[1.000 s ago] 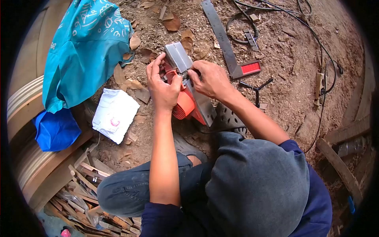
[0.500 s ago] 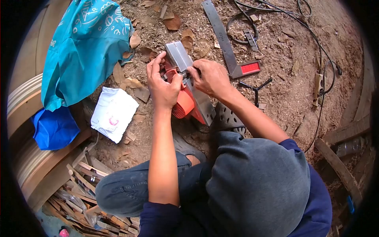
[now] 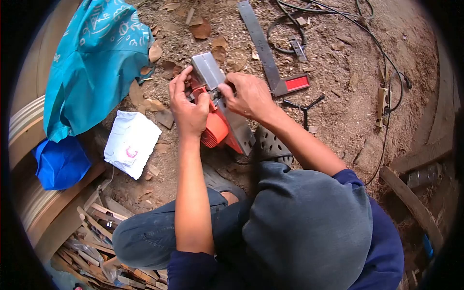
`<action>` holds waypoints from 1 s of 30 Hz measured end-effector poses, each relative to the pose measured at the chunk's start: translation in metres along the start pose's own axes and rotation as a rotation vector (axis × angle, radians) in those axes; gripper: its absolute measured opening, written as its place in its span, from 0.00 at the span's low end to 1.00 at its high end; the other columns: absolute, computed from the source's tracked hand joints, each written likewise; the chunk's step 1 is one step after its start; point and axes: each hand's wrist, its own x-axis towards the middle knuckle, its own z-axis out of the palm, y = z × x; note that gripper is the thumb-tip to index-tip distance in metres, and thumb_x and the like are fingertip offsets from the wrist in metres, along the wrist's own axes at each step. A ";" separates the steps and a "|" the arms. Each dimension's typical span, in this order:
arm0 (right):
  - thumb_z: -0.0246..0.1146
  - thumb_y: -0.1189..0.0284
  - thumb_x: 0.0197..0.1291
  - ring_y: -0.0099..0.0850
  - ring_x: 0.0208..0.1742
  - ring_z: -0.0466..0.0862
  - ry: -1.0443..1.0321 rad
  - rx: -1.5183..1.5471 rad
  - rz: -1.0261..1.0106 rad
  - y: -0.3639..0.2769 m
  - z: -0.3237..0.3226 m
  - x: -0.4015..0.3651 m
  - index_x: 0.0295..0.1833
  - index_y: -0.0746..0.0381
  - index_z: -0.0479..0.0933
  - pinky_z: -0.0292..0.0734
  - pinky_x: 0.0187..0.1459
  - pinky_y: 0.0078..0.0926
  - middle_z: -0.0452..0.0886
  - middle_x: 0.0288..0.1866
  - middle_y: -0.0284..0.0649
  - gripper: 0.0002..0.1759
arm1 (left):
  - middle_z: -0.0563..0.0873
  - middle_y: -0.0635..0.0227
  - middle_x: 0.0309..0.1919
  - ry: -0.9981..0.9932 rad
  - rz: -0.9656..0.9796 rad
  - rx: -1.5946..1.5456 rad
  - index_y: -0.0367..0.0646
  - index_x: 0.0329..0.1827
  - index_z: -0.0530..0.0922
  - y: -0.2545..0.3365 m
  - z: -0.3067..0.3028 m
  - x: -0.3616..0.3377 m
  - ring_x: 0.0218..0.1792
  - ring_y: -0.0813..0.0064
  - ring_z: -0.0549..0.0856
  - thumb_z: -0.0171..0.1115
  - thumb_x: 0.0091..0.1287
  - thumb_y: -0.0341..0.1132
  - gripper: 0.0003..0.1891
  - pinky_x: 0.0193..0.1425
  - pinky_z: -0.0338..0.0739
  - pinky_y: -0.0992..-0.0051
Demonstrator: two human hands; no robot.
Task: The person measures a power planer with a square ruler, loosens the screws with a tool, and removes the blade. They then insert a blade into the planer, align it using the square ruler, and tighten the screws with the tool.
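A red electric planer (image 3: 216, 126) lies with its metal sole facing up, in front of my crouched legs. My left hand (image 3: 189, 107) holds the planer's red body from the left, fingers wrapped round its edge and thumb near the middle. On the other side my right hand (image 3: 247, 94) is closed at the gap between the two metal sole plates (image 3: 209, 70), fingertips pinched together. Whatever is between those fingertips is too small to make out.
Right of the planer lie a metal square (image 3: 263, 50) with a red-inset handle, a black three-armed tool (image 3: 305, 110) and a black cable (image 3: 382, 46). At left are teal cloth (image 3: 92, 82), a blue bag (image 3: 61, 163), a white packet (image 3: 131, 144) and wood scraps (image 3: 99, 241).
The whole scene has shifted slightly left in the view. Both hands stay at the same places on the planer, with only slight finger movement.
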 end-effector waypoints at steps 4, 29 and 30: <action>0.68 0.61 0.68 0.57 0.44 0.90 -0.044 0.027 0.013 0.001 0.000 -0.004 0.42 0.63 0.85 0.84 0.48 0.55 0.89 0.39 0.54 0.14 | 0.79 0.57 0.63 -0.004 -0.030 -0.037 0.41 0.74 0.80 -0.001 0.001 -0.001 0.64 0.62 0.85 0.61 0.60 0.24 0.33 0.72 0.81 0.62; 0.69 0.59 0.67 0.57 0.44 0.91 -0.105 0.008 0.136 -0.006 -0.002 0.001 0.44 0.62 0.86 0.85 0.49 0.56 0.90 0.39 0.55 0.15 | 0.80 0.57 0.60 0.003 0.027 -0.016 0.39 0.72 0.80 -0.003 0.001 0.001 0.58 0.62 0.87 0.63 0.59 0.25 0.32 0.67 0.83 0.63; 0.68 0.59 0.67 0.57 0.44 0.91 -0.090 0.058 0.118 -0.006 -0.003 0.000 0.43 0.62 0.86 0.85 0.49 0.56 0.90 0.39 0.55 0.15 | 0.80 0.57 0.61 0.003 -0.010 -0.058 0.40 0.73 0.80 -0.003 0.002 0.000 0.61 0.62 0.85 0.62 0.60 0.24 0.32 0.69 0.82 0.63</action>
